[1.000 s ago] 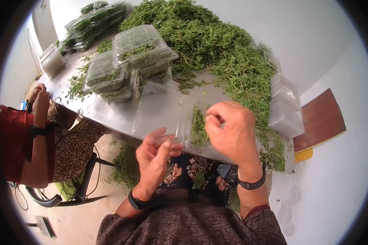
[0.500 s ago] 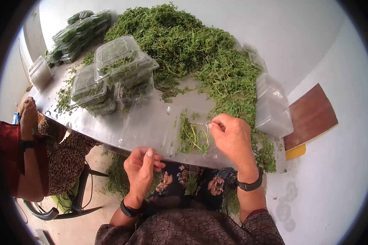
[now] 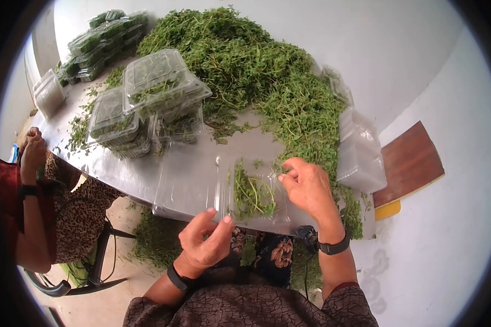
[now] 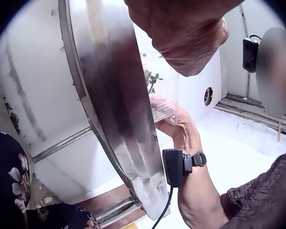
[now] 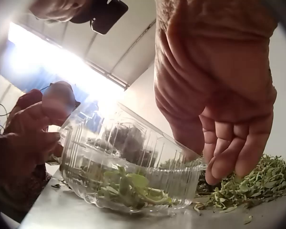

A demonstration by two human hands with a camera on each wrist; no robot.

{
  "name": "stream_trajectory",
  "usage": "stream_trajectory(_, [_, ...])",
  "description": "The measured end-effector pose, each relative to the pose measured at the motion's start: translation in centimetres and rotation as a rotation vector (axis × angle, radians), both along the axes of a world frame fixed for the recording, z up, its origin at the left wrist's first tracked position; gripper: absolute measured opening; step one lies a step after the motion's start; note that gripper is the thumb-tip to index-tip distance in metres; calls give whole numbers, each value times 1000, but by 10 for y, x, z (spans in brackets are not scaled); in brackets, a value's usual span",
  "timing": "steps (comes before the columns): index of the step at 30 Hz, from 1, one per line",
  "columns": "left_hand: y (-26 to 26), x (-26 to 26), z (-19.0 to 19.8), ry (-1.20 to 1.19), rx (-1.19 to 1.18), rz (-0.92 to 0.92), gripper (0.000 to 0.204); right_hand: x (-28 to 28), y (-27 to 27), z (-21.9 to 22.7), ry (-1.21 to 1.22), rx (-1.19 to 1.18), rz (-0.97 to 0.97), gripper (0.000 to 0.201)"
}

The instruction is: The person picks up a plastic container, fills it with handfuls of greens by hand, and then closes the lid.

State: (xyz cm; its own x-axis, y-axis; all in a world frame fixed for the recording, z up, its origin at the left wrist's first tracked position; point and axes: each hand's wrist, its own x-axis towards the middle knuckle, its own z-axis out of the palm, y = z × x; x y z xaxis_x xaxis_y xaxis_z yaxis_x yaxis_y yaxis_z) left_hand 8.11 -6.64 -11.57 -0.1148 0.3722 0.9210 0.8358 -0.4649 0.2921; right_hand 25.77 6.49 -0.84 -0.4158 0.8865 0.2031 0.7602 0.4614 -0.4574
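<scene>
A hinged clear plastic container [image 3: 282, 217] lies opened out on the metal table, with a few leafy green sprigs [image 3: 252, 191] in its base. Its flat lid [image 3: 188, 182] extends to the left. My left hand [image 3: 205, 242] is at the front edge near the hinge, thumb and forefinger parted. At the base's right rim is my right hand [image 3: 311, 188], its thumb and forefinger apart. The right wrist view shows that hand's fingers [image 5: 224, 164] hanging loosely outside the container wall [image 5: 128, 167], right beside the rim.
A large heap of greens [image 3: 218, 60] covers the back of the table [image 3: 147, 174]. Filled containers [image 3: 161, 82] are stacked at left-centre, more [image 3: 103, 43] behind. Nested clear containers [image 3: 360, 158] stand at right. Another person's hands [image 3: 34, 150] are at the left edge.
The right hand has let go of the sprigs, which now lie spread in the base, and its thumb and forefinger have parted. The left hand has moved right, to the hinge area.
</scene>
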Motion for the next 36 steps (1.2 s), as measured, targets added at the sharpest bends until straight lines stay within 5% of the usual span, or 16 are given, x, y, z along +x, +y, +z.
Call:
stream_trajectory(7, [6,5,2,137,-147,-41,51,0,14,15,-54,-74,25,31])
stream_trajectory(13, [20,-2,17,146,-114,-26,49,-1,68,24,-155,236,-87,50])
stream_trajectory(21, [31,-1,4,-11,-149,-44,52,-11,122,4,-368,94,-110,59])
stream_trajectory(24, [32,0,2,-3,-117,-36,53,-10,132,-9,-421,89,-112,54])
stream_trajectory(30, [31,0,4,-27,-123,-41,51,-1,151,-24,-430,158,-166,11])
stream_trajectory(32, [30,0,4,-47,-138,-41,50,8,149,-19,-50,273,-124,6])
stream_trajectory(36, [31,2,2,-76,-146,-57,49,22,145,5,228,155,-111,5])
